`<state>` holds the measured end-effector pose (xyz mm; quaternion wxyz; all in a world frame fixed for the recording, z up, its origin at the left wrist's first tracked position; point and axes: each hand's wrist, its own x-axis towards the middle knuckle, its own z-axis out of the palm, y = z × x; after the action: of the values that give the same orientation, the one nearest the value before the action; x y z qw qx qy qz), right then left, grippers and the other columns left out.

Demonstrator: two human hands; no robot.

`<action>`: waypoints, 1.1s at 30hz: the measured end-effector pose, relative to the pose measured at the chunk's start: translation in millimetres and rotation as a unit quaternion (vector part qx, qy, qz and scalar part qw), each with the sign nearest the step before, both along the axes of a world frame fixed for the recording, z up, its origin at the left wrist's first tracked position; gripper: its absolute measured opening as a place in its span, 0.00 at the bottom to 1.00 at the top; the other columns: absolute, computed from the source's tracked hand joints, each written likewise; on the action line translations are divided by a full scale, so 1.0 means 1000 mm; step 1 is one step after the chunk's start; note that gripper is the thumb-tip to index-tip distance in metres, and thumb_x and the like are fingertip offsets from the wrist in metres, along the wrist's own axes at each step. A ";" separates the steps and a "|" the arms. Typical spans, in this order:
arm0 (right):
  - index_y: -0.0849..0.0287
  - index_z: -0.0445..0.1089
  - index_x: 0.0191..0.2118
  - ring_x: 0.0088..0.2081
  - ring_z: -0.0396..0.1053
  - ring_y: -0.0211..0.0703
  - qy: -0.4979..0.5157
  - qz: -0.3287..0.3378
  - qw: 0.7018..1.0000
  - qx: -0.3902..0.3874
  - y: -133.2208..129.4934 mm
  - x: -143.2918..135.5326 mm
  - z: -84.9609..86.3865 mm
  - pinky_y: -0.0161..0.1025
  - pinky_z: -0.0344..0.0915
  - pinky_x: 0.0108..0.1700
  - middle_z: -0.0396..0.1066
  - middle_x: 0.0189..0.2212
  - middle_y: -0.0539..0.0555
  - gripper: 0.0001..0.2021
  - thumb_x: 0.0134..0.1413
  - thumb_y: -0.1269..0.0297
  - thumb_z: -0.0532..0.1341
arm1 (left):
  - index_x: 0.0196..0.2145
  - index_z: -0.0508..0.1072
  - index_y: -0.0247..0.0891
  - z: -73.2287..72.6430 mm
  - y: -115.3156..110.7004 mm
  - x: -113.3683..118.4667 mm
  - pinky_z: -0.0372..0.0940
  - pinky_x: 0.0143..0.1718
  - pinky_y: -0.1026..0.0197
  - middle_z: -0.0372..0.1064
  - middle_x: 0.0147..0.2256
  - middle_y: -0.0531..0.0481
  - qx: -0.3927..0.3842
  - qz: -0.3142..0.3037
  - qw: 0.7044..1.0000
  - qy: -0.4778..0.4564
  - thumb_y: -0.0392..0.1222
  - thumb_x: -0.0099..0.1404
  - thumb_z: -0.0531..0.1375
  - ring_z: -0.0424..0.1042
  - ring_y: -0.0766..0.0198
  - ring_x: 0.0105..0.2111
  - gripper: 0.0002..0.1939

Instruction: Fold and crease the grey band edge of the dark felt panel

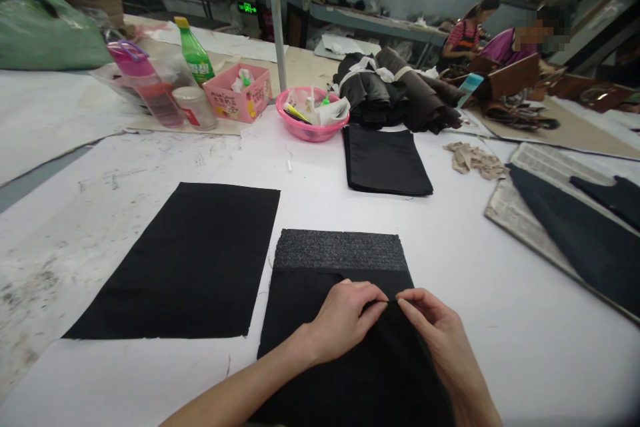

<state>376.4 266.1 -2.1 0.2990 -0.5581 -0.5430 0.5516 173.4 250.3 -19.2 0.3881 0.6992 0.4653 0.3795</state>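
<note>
Near the front centre lies a black fabric piece with a textured grey strip along its far edge. My left hand pinches a fold of the black fabric between thumb and fingers. Close beside it on the right, my right hand pinches the same raised edge, the fingertips of both hands almost touching. Another black fabric piece lies flat to the left. Beyond the hands sits a stack of black pieces.
Across the back stand a pink basin, a pink box, a green bottle and rolled dark material. A board with dark fabric lies right. Two people work at the back right.
</note>
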 end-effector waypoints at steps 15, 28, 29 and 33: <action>0.56 0.72 0.37 0.35 0.68 0.44 -0.022 -0.014 0.999 0.022 0.001 -0.001 -0.002 0.34 0.65 0.35 0.72 0.32 0.51 0.15 0.52 0.50 0.68 | 0.39 0.73 0.41 -0.002 -0.001 0.000 0.58 0.39 0.63 0.74 0.36 0.56 -0.003 -0.003 1.000 0.005 0.38 0.70 0.56 0.71 0.68 0.34 0.06; 0.56 0.71 0.39 0.37 0.68 0.44 -0.010 -0.073 0.995 0.069 0.000 0.012 -0.003 0.37 0.67 0.41 0.71 0.34 0.52 0.14 0.56 0.50 0.66 | 0.37 0.73 0.40 -0.002 -0.002 -0.001 0.58 0.40 0.64 0.74 0.35 0.57 -0.006 0.005 1.000 -0.013 0.38 0.70 0.56 0.70 0.69 0.34 0.06; 0.56 0.71 0.40 0.38 0.69 0.44 0.005 -0.096 0.993 0.070 0.000 0.015 -0.004 0.37 0.67 0.42 0.71 0.36 0.52 0.15 0.56 0.51 0.66 | 0.37 0.73 0.40 -0.002 -0.002 -0.001 0.58 0.40 0.64 0.74 0.35 0.57 -0.007 0.007 1.000 -0.018 0.38 0.70 0.56 0.70 0.69 0.34 0.06; 0.54 0.68 0.52 0.43 0.70 0.48 0.022 -0.126 0.990 0.067 -0.001 0.024 -0.006 0.40 0.69 0.44 0.71 0.44 0.55 0.21 0.56 0.50 0.66 | 0.36 0.73 0.40 -0.002 -0.002 -0.001 0.58 0.40 0.64 0.74 0.34 0.57 -0.013 0.011 0.999 -0.028 0.38 0.70 0.56 0.71 0.68 0.34 0.06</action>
<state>400.0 265.2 -7.8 0.4147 -0.5883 -0.4979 0.4838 172.5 247.8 -20.9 0.4057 0.6778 0.4668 0.3975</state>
